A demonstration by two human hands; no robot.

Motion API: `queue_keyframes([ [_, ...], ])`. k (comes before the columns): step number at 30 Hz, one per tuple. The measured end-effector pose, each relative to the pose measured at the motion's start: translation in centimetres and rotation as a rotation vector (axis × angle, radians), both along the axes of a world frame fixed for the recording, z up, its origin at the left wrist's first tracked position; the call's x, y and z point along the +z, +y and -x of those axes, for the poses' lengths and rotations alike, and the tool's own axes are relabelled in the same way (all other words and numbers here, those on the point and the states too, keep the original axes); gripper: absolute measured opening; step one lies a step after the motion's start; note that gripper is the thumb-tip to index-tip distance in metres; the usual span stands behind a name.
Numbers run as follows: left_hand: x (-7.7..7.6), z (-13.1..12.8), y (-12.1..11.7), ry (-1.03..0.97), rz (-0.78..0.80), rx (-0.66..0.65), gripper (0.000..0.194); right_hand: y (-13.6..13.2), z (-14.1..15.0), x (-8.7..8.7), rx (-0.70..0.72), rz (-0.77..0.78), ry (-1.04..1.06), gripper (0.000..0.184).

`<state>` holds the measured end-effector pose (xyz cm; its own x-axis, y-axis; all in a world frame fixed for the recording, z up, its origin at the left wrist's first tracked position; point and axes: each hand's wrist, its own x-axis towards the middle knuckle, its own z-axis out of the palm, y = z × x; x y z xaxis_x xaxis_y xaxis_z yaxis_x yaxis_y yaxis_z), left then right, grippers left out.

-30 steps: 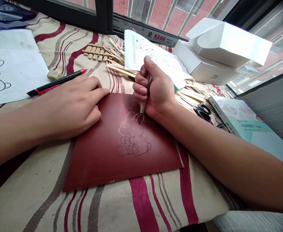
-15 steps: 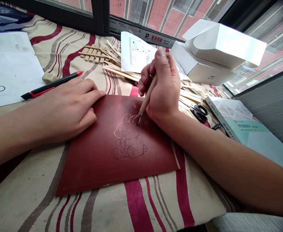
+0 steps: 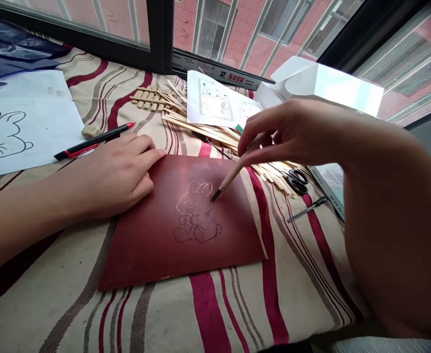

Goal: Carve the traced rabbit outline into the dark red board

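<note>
A dark red scratchboard [image 3: 178,245] lies on the cloth in front of me, with a pale scratched rabbit outline [image 3: 195,213] at its centre. My left hand [image 3: 115,176] rests flat on the board's upper left corner, holding nothing. My right hand [image 3: 289,132] is raised over the board's upper right, its fingertips pinching a wooden-handled carving tool [image 3: 230,179]. The tool slants down and left, its dark tip beside the rabbit's ear. Whether the tip touches the board I cannot tell.
A paper with a printed rabbit [image 3: 2,137] lies at left, near a red-and-black marker [image 3: 93,141] and an eraser [image 3: 91,131]. Behind the board are a cartoon printout [image 3: 211,98], wooden sticks [image 3: 208,128] and a white box [image 3: 329,83]. Scissors [image 3: 296,181] and a small knife [image 3: 307,210] lie right.
My right hand has lifted and swung right, its forearm now covering most of the book. The tool now slants left with its tip off the ear outline. My left hand stays in place.
</note>
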<state>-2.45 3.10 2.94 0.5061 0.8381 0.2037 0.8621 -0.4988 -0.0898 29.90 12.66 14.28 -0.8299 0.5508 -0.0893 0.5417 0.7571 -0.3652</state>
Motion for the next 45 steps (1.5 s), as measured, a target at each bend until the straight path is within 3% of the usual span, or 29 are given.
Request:
queue_keyframes([
  [5,-0.7,0.3,0.2,0.007,-0.035,-0.005,0.049,0.4,-0.9,0.7,0.113,0.092,-0.175,0.034],
  [14,-0.2,0.2,-0.1,0.034,-0.029,-0.020,0.050,1.9,-2.7,0.8,0.103,0.303,-0.014,0.032],
  [19,-0.2,0.1,-0.1,0.036,-0.030,-0.017,0.054,1.3,-1.7,0.4,0.084,0.280,-0.116,0.021],
  [25,0.9,-0.5,-0.5,0.122,-0.057,-0.002,0.064,1.4,-1.6,0.2,0.133,0.184,-0.009,0.035],
  [30,1.3,-0.7,-0.7,0.156,-0.072,0.008,0.065,0.8,-1.6,0.0,0.128,0.110,-0.041,0.019],
  [36,1.1,-0.8,-0.6,0.147,-0.056,0.022,0.062,-1.6,-0.8,-2.1,0.168,0.026,-0.160,0.005],
  [40,0.9,-0.7,-0.6,0.140,-0.053,0.011,0.061,-1.1,-1.1,-4.1,0.293,0.108,-0.006,0.029],
  [45,0.8,-0.4,-0.6,0.098,-0.052,0.003,0.062,-0.7,-1.5,-5.0,0.342,0.055,0.040,0.035],
])
